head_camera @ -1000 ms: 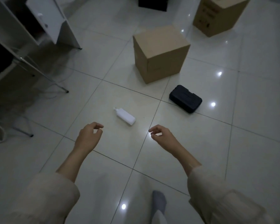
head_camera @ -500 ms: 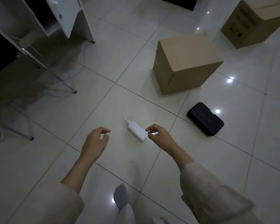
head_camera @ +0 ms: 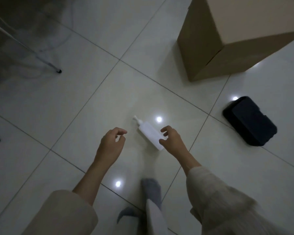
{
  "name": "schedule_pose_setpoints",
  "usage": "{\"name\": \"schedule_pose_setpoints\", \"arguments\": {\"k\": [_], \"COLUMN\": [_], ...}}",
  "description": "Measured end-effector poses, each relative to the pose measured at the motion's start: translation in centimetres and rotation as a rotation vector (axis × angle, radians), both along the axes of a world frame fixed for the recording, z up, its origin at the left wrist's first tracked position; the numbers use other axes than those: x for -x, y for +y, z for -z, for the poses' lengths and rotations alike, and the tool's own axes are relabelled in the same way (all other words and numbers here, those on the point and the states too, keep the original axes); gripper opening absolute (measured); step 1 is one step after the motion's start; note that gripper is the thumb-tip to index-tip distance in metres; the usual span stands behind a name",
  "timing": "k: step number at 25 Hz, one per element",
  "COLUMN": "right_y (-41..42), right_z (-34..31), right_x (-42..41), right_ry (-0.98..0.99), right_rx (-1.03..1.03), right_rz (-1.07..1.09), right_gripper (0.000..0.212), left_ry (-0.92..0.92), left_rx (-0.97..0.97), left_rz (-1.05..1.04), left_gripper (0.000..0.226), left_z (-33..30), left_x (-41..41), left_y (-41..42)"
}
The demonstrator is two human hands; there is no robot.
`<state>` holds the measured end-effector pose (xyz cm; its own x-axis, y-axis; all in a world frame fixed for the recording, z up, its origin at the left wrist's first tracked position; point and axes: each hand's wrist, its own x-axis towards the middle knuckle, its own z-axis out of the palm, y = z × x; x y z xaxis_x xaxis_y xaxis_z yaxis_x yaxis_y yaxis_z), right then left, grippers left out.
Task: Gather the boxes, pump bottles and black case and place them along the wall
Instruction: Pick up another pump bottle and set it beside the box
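Both hands have been brought down over the last second, the right hand (head_camera: 171, 139) now spread at the base of the white pump bottle (head_camera: 149, 134) lying on the floor (head_camera: 75, 107), not yet gripped, while the left hand (head_camera: 111, 144) hovers empty, loosely curled, so pickup seems imminent.

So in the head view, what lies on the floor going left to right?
Black-tipped metal stand foot → left hand → white plastic pump bottle lying flat → right hand → brown cardboard box → black rectangular case.
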<state>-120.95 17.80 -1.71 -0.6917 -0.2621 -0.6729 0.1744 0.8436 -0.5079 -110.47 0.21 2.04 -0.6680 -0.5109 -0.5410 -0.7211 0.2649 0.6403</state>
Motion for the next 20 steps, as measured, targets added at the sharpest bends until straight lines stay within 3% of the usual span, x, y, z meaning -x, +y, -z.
{"name": "schedule_pose_setpoints", "arguments": {"k": [7,11,16,20], "right_y": [-1.6,-2.2,-2.7,-3.5], "right_z": [14.3,18.2,16.4,9.2], "right_x": [0.2,-0.4,-0.4,-0.2], "right_ry": [0.102,0.122,0.053,0.061], "right_rx": [-0.277,-0.343,-0.200,0.040], "right_rz": [-0.275,-0.335,-0.204,-0.099], "right_gripper": [0.073,0.074,0.074,0.071], "left_ry": [-0.083,-0.106,-0.094,-0.073], "left_rx": [-0.025,-0.032,-0.068,-0.101], "left_rz": [-0.044,-0.057,-0.055,-0.057], "left_gripper": [0.025,0.026,0.027,0.030], "left_z": [13.1,16.4,14.9,9.0], "left_x": [0.4,0.9,1.6,2.4], "left_y": [-0.8,-0.5,-0.1,0.0]}}
